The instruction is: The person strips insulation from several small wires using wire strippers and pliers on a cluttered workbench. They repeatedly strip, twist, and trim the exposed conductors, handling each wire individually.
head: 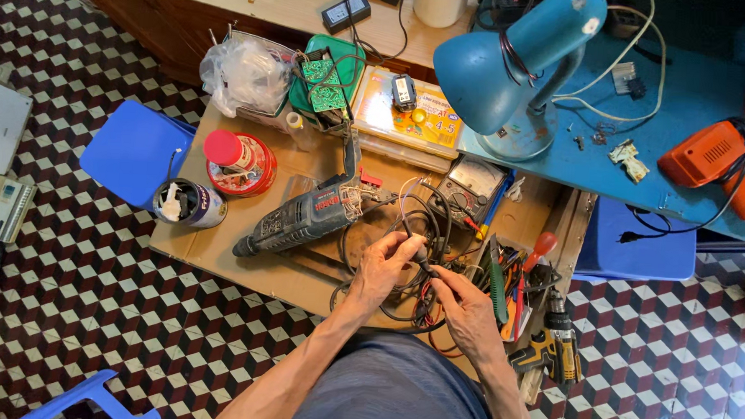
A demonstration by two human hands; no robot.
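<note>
Black cable (pixel 412 228) pinched by left hand (pixel 384 269) and right hand (pixel 467 310); drill (pixel 305 215) just beside, cardboard (pixel 220 253) edge near.

A blue desk lamp (pixel 513 65), an orange drill (pixel 720 162), a red-lidded can (pixel 242 164) and a yellow cordless drill (pixel 551 347) lay about.

Overhead view of a low work board (pixel 220 253). Left hand (pixel 382 269) and right hand (pixel 467 310) pinch a black cable (pixel 413 241) between them. Hammer drill (pixel 305 217) lies at 10 o'clock from the hands, multimeter (pixel 471 187) at 1 o'clock, cordless drill (pixel 551 347) at 4 o'clock, blue desk lamp (pixel 513 61) at 12 o'clock.
</note>
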